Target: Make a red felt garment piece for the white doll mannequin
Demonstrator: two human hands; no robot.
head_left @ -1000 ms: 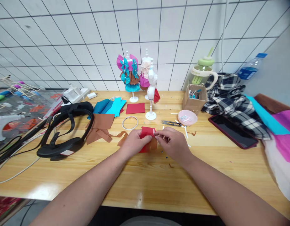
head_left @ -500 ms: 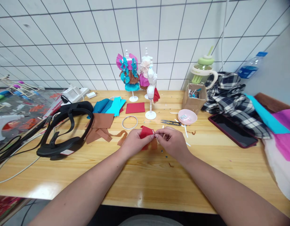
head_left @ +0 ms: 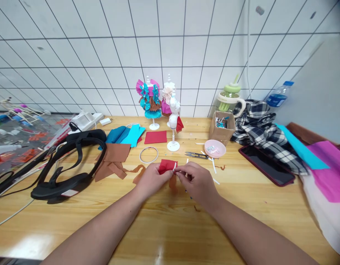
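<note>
On the worktop point(head_left: 170, 221), both hands meet over a red cloth point(head_left: 166, 165): the left hand point(head_left: 153, 178) grasps it, the right hand point(head_left: 197, 182) pinches its edge, likely mid-fold or pinning. Snips point(head_left: 198, 155) lie just beyond the right hand; next likely calls for a steady pinch.

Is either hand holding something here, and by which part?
Both: left hand grips the red fabric piece by its left side; right hand fingers pinch its right edge.
</note>
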